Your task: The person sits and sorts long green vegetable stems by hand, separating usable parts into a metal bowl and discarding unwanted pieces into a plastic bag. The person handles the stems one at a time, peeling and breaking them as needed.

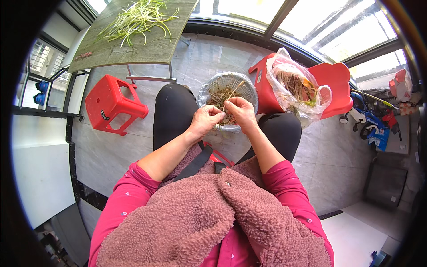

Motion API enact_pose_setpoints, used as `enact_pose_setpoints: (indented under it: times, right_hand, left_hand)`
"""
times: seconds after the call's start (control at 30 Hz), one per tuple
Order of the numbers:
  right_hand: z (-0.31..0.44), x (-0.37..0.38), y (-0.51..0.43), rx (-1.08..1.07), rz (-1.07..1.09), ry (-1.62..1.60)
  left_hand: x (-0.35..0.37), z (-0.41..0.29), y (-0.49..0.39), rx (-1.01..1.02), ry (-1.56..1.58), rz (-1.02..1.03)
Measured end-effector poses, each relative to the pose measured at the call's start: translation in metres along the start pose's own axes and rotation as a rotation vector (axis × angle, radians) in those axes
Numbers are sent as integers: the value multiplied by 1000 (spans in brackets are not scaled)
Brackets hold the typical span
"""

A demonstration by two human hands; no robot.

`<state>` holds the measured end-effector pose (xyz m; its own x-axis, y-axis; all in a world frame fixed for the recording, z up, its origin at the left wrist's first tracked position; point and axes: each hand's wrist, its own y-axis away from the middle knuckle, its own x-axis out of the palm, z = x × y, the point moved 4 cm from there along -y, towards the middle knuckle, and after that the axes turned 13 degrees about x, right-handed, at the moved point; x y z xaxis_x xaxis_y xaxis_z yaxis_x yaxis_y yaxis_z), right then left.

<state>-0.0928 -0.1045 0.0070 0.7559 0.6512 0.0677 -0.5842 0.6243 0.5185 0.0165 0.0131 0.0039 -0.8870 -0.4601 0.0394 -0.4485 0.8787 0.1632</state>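
Between my knees stands a round perforated grey basket (247, 87) lined with a thin plastic bag. Dry brown plant scraps (217, 96) fill its bottom. Just above the basket, my left hand (207, 120) and my right hand (243, 111) pinch one thin straw-coloured plant stalk (237, 88) between thumbs and fingertips. The stalk's far end points up and away past my right fingers. Where it ends near my left thumb is hard to make out.
Pale green stalks (143, 18) lie heaped on a wood-grain table (140, 53) at the far left. A red plastic stool (108, 103) stands left of my knee. On the right, a red seat (333, 83) carries a white plastic bag (322, 100) of root-like plants. A blue children's bike (368, 120) stands beyond.
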Motion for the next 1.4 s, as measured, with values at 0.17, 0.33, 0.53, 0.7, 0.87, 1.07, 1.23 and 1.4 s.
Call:
enact_pose_setpoints:
  times: [0.17,0.33,0.53,0.7,0.87,1.07,1.23,1.4]
  right_hand:
    - [2,-5,2,72,-44,-46]
    - [-1,-8,-1,56,-38,-47]
    - [-8,-5,-6,-24,-12,40]
    - [-4,-2,1,64,40,-120]
    - [3,1,7,56,5,-62]
    - [-5,0,0,-29,-35,142]
    - [-11,-7,-3,-77,-184,395]
    - [-17,-10,-8,-16,-175,343]
  left_hand:
    - [2,-3,4,-54,45,57]
    - [4,-10,7,-124,221,95]
    - [5,-9,8,-248,397,98]
    - [5,-6,7,-258,408,119]
    - [5,-5,7,-244,427,114]
    - [7,-5,8,-239,410,153]
    - [8,-5,9,-273,432,166]
    - [7,-4,8,-325,521,146]
